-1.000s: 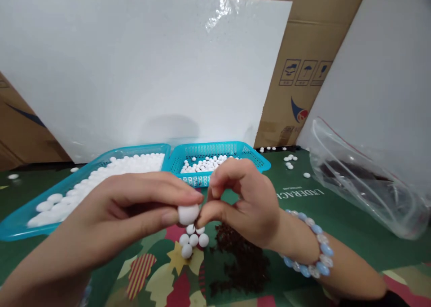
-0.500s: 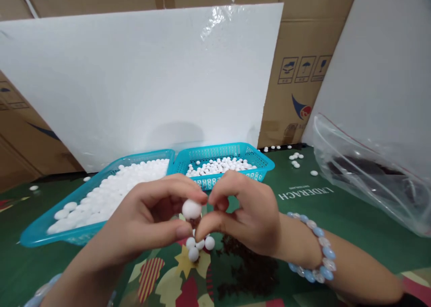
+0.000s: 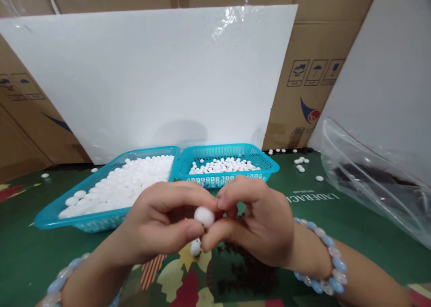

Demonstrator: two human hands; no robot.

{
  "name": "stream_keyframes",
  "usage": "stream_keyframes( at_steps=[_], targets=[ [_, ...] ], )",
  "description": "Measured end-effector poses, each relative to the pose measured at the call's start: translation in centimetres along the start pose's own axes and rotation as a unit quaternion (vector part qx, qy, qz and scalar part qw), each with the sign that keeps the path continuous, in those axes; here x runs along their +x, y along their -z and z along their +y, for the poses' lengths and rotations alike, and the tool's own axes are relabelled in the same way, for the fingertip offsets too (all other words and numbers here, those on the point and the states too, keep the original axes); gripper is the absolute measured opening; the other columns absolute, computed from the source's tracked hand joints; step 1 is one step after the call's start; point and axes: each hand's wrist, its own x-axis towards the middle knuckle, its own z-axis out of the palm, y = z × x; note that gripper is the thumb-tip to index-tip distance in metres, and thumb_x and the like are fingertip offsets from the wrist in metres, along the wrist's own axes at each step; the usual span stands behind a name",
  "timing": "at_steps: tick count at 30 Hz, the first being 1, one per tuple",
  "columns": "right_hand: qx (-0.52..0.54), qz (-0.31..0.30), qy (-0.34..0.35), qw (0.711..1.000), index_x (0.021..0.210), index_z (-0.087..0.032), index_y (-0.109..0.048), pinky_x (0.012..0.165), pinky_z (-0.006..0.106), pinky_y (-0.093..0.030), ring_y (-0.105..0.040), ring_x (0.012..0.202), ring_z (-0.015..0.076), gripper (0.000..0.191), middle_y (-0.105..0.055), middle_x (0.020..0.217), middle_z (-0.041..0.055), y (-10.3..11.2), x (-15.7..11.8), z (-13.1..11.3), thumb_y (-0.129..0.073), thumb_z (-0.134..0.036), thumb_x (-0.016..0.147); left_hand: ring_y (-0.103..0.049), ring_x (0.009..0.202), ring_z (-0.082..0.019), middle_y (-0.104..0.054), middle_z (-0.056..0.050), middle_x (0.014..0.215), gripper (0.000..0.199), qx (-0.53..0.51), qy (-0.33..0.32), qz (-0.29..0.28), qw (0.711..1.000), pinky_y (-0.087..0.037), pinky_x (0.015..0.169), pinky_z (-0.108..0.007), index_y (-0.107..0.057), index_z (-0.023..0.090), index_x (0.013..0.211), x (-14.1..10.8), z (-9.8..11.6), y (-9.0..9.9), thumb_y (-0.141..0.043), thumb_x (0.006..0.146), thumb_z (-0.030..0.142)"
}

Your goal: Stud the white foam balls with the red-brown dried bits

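Note:
A white ball is held between the thumb and fingers of my left hand. My right hand meets it from the other side in a closed pinch, thumb against the ball's lower right and index fingertip by the left one. Whatever lies between the right fingertips is hidden. Just below, a smaller white ball rests on the patterned cover, with more partly behind my fingers. Dark brown shreds lie loose under my right hand.
A blue basket heaped with white balls stands left. Behind my hands, another blue basket holds smaller ones. A clear plastic bag of dark material lies right. Stray balls dot the green cover. A white board leans against cardboard boxes.
The white ball has turned and come closer to my right fingers, hiding the brown shreds seen beneath it. Both hands have closed together. The whole view has shifted slightly.

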Motion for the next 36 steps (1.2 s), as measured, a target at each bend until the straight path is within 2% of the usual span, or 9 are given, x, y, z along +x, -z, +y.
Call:
stream_keyframes(
  at_steps=[7,11,16,21,24,27,30,33,36],
  targets=[
    [0.032,0.017,-0.02,0.999,0.05,-0.021,-0.036,0.031,0.015,-0.033,-0.038,0.034,0.0043,0.024,-0.038,0.039,-0.0079,0.0,0.1,0.0,-0.057,-0.022,0.06,-0.052,0.054,-0.008,-0.057,0.005,0.062,0.026,0.045,-0.016,0.004,0.999,-0.042,0.049,-0.013,-0.057,0.028,0.079,-0.2,0.1,0.2,-0.045,0.062,0.011],
    [0.022,0.024,-0.011,0.999,0.054,-0.021,-0.037,0.032,0.015,-0.034,-0.038,0.036,0.0046,0.022,-0.038,0.041,-0.0074,0.1,0.2,-0.1,-0.058,-0.023,0.06,-0.051,0.055,-0.008,-0.056,0.005,0.062,0.023,0.066,-0.002,-0.023,0.998,-0.04,0.049,-0.013,-0.056,0.026,0.079,-0.4,0.3,0.1,-0.043,0.066,0.013],
    [-0.044,-0.025,0.036,0.998,0.066,-0.021,-0.047,0.038,0.016,-0.037,-0.041,0.04,0.006,0.005,-0.041,0.043,-0.0056,0.5,0.0,0.0,-0.052,-0.023,0.066,-0.048,0.054,-0.006,-0.052,0.006,0.058,0.022,0.078,-0.005,0.02,0.997,-0.038,0.05,-0.011,-0.056,0.021,0.07,-0.3,0.8,-0.4,-0.04,0.066,0.007],
    [-0.133,-0.064,0.056,0.988,0.081,-0.014,-0.056,0.043,0.017,-0.04,-0.044,0.047,0.0069,0.016,-0.045,0.05,-0.0005,0.8,0.0,0.2,-0.045,-0.02,0.071,-0.044,0.046,-0.005,-0.047,0.006,0.051,0.02,0.078,-0.033,-0.029,0.996,-0.037,0.045,-0.012,-0.053,0.019,0.056,0.0,0.3,0.0,-0.04,0.064,0.006],
    [-0.171,-0.038,0.064,0.982,0.079,-0.014,-0.058,0.043,0.015,-0.04,-0.041,0.047,0.0057,0.017,-0.043,0.051,-0.0006,0.8,0.2,0.4,-0.047,-0.022,0.069,-0.047,0.053,-0.004,-0.051,0.008,0.057,0.022,0.023,0.021,0.008,1.0,-0.038,0.048,-0.009,-0.054,0.023,0.074,0.0,-0.2,0.0,-0.04,0.066,0.008],
    [-0.183,-0.026,0.077,0.98,0.073,-0.011,-0.059,0.047,0.015,-0.042,-0.044,0.052,0.0057,0.014,-0.047,0.056,0.0007,0.8,0.3,0.7,-0.048,-0.017,0.069,-0.05,0.062,-0.002,-0.056,0.011,0.067,0.034,-0.081,0.101,0.035,0.991,-0.04,0.053,-0.009,-0.041,0.031,0.097,-0.1,-0.6,-0.2,-0.038,0.069,0.011],
    [-0.193,-0.046,0.086,0.976,0.074,-0.011,-0.059,0.055,0.016,-0.043,-0.05,0.06,0.0069,0.012,-0.055,0.061,0.0006,0.8,0.4,1.2,-0.049,-0.015,0.067,-0.051,0.063,-0.001,-0.058,0.012,0.071,0.036,-0.119,0.138,0.048,0.982,-0.04,0.055,-0.008,-0.036,0.031,0.099,0.0,-0.8,-0.4,-0.038,0.07,0.011],
    [-0.201,-0.069,0.098,0.972,0.074,-0.012,-0.057,0.061,0.017,-0.043,-0.053,0.065,0.0072,0.012,-0.058,0.063,-0.0004,0.9,0.6,1.6,-0.047,-0.015,0.068,-0.05,0.057,0.0,-0.058,0.013,0.067,0.038,-0.13,0.153,0.06,0.978,-0.038,0.05,-0.006,-0.033,0.029,0.101,0.1,-0.8,-0.3,-0.04,0.068,0.01],
    [-0.215,-0.089,0.124,0.965,0.068,-0.012,-0.055,0.062,0.017,-0.043,-0.054,0.067,0.0071,0.016,-0.06,0.067,-0.0004,1.4,0.8,1.2,-0.04,-0.016,0.073,-0.053,0.059,-0.003,-0.059,0.012,0.065,0.045,-0.152,0.173,0.087,0.969,-0.04,0.052,-0.01,-0.029,0.025,0.105,0.3,-0.4,-0.1,-0.042,0.065,0.008]
  ],
)
